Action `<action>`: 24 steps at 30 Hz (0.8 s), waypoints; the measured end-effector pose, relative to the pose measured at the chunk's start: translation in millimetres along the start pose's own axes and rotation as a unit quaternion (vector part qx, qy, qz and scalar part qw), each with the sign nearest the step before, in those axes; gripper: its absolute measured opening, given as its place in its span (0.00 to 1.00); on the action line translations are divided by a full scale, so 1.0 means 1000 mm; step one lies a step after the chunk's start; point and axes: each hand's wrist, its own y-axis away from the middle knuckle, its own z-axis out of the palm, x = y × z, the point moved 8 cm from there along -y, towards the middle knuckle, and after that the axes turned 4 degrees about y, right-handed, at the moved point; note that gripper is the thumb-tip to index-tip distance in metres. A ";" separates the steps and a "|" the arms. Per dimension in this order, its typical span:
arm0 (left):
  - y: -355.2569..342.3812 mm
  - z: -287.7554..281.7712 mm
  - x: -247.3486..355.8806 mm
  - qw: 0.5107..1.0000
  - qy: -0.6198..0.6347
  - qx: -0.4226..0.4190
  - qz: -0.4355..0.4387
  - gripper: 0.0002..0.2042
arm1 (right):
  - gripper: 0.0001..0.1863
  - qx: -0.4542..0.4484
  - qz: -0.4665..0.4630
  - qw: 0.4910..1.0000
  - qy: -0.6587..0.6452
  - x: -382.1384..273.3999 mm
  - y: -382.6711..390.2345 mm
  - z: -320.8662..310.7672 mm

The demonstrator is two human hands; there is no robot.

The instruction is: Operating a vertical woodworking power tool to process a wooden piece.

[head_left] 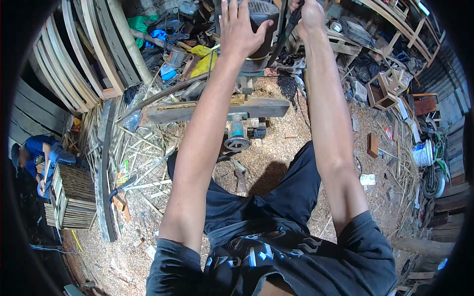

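My left hand [241, 30] is raised at the top of the view with its fingers stretched and thumb out. It lies in front of or against a dark, rounded housing [260, 37] with a perforated top; whether it touches is unclear. My right hand [311, 18] is closed around a long black thing [289, 30] beside that housing; its kind cannot be made out. Below both hands a teal vise [237, 129] with a round handwheel [237, 143] stands at a grey wooden board [266, 107]. My left forearm hides part of the board.
Wood shavings [276, 158] cover the floor. At the left a person [37, 158] sits by a stack of wooden slats [76, 192]. A machete-like blade [123, 185] lies near a long beam [104, 172]. A small wooden stool [382, 96], a brick-shaped block [373, 145] and a motorbike wheel [434, 182] are at the right.
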 end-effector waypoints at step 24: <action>0.013 -0.001 -0.001 0.999 0.024 0.018 -0.015 0.36 | 0.14 -0.060 -0.061 0.994 -0.073 -0.015 0.121 -0.019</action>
